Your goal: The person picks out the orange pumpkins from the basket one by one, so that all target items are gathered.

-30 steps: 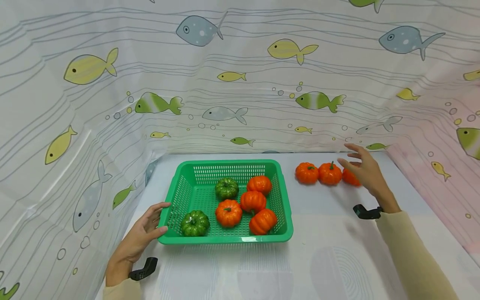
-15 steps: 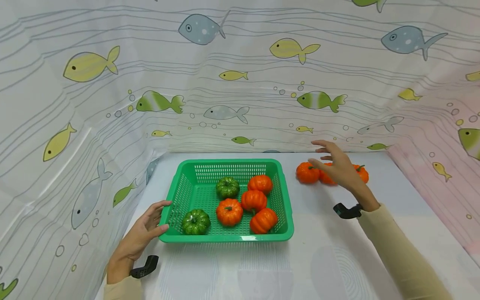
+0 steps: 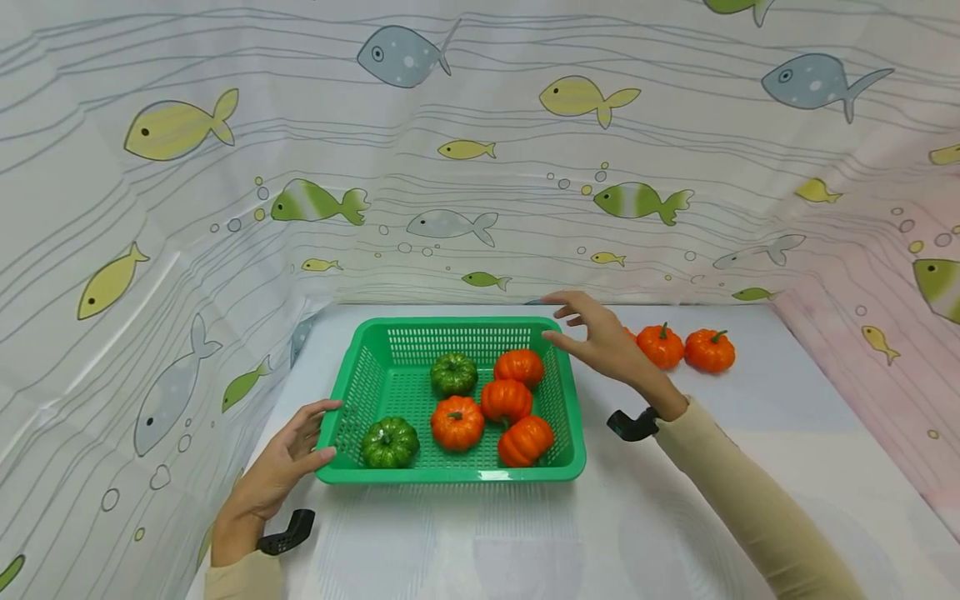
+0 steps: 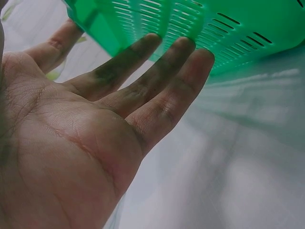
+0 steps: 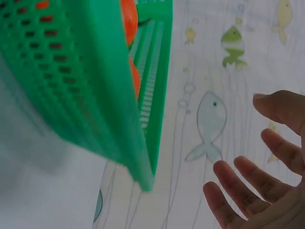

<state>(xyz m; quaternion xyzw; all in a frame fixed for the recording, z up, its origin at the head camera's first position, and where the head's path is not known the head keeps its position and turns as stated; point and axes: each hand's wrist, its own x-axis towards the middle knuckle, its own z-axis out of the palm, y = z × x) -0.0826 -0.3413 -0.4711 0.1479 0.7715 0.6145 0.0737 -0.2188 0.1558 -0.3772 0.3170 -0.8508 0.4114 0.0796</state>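
A green plastic basket (image 3: 450, 476) holds two small green pumpkins (image 3: 390, 442) and several orange pumpkins (image 3: 457, 423), the orange ones mostly on its right side. My left hand (image 3: 276, 460) is at the basket's left side, its fingertips right at the slotted wall (image 4: 138, 14) and its thumb close to the rim. Over the far right corner of the basket hovers my right hand (image 3: 606, 337), fingers spread and holding nothing. In the right wrist view, the spread fingers (image 5: 238, 191) are apart from the basket's rim (image 5: 119, 95).
To the right of the basket, orange pumpkins (image 3: 661, 347) stand in a row by the back wall; my right hand mostly hides the leftmost. A fish-patterned sheet (image 3: 480, 175) encloses the white table (image 3: 637, 533) at the back and sides.
My right hand has travelled left from above the row of orange pumpkins to the basket's far right corner. The left hand, basket and pumpkins have stayed in place.
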